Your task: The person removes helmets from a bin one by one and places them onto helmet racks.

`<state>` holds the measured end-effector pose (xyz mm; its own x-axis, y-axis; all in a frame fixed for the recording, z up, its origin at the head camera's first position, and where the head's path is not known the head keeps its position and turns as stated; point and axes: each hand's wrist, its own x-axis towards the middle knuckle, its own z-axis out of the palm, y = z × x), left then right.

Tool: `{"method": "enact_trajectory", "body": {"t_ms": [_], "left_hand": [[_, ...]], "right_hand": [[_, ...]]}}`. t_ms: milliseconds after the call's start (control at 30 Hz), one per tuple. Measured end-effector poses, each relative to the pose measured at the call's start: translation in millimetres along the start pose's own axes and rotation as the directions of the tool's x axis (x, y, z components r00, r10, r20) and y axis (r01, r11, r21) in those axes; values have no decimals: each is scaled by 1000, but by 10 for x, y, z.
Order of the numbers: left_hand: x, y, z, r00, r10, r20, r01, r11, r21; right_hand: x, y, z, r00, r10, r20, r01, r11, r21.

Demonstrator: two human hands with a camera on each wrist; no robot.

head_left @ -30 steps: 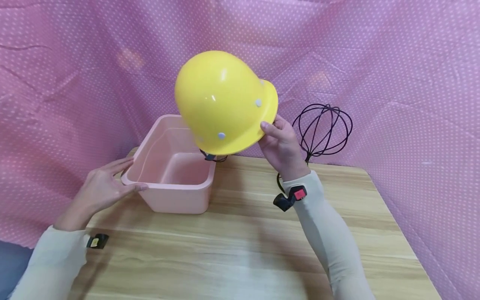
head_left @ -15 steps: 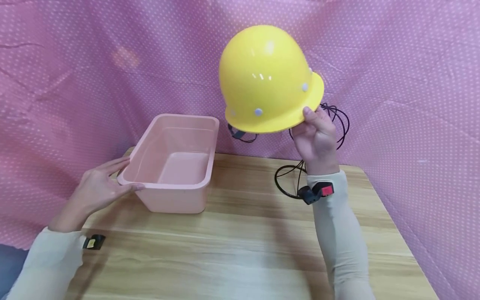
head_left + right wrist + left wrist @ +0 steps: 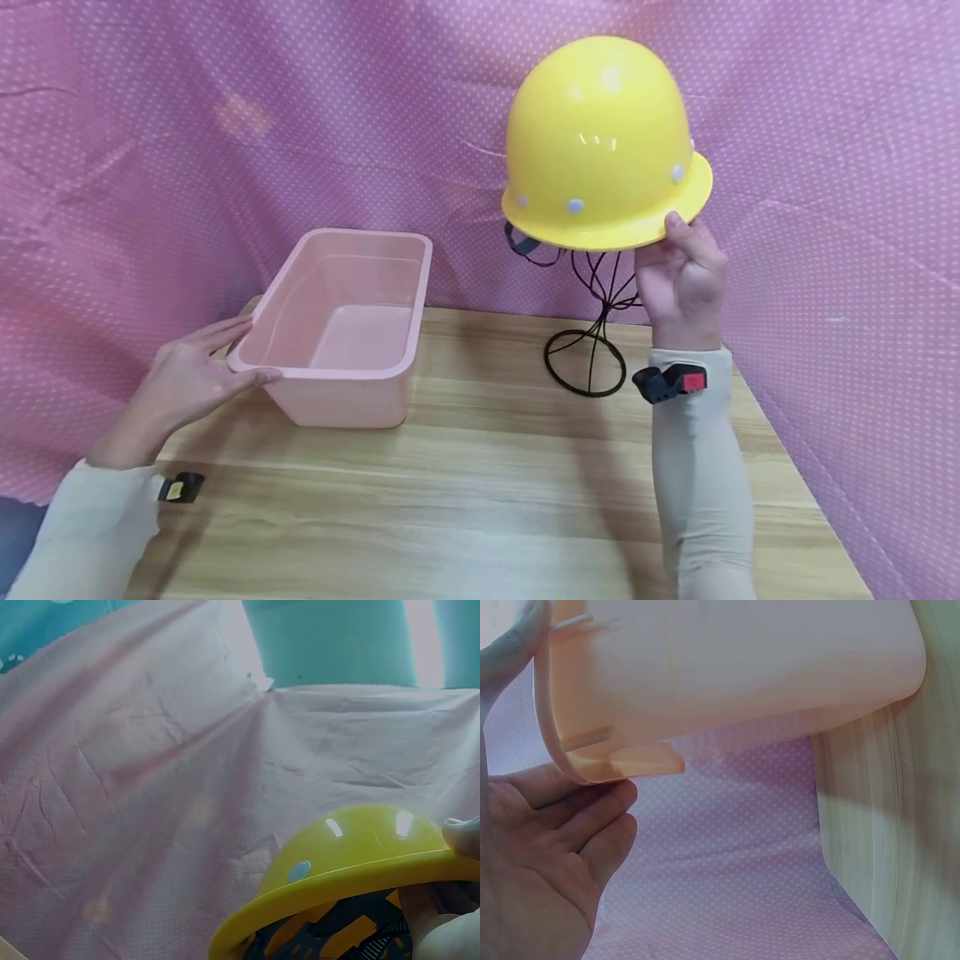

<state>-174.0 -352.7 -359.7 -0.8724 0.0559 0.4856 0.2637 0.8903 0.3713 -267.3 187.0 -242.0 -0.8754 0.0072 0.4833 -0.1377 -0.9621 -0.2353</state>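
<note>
My right hand (image 3: 682,283) pinches the brim of a yellow hard hat (image 3: 600,142), thumb on top and fingers under it. The hat is held up, dome upward, with a dark strap hanging below. Its inner harness (image 3: 367,930) shows in the right wrist view. Below and behind the hat stands a black wire stand (image 3: 585,362) with a round base, its upper part hidden by the hat. At the left, my left hand (image 3: 187,379) rests on the near left corner of a pink plastic bin (image 3: 352,400), fingers straight. In the left wrist view its fingertips (image 3: 619,799) touch the rim.
The bin stands on a wood-grain table (image 3: 465,500) near its back left, with nothing inside. Close behind the table hangs a pink polka-dot cloth (image 3: 360,125), which also drapes down both sides.
My right hand has carried the hard hat from above the bin up and to the right, over the wire stand, levelling it. The left hand stays at the bin's corner.
</note>
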Motion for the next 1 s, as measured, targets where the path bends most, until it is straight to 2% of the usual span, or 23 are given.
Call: {"method": "enact_trajectory", "body": {"t_ms": [200,400,467,733,1000], "left_hand": [[0,-5,0,999,-35,10,35,999,-14],[-5,-28,15,1000,-1,-11,1,1000,2],[-6,-32,9,1000,-8,-5,8,1000,2],[2,-44,-2,999,-39,29,39,999,-4],[9,-56,5,999,-20,29,20,1000,1]], "right_hand": [[-5,-168,-68,998,-45,-51,46,998,35],[-6,-325,-128,991,-92,-100,101,991,87],[-11,-367,-148,987,-103,-121,115,988,100],[-60,-445,-282,988,-96,-121,110,987,117],[-131,-419,-436,985,-91,-144,108,988,111]]}}
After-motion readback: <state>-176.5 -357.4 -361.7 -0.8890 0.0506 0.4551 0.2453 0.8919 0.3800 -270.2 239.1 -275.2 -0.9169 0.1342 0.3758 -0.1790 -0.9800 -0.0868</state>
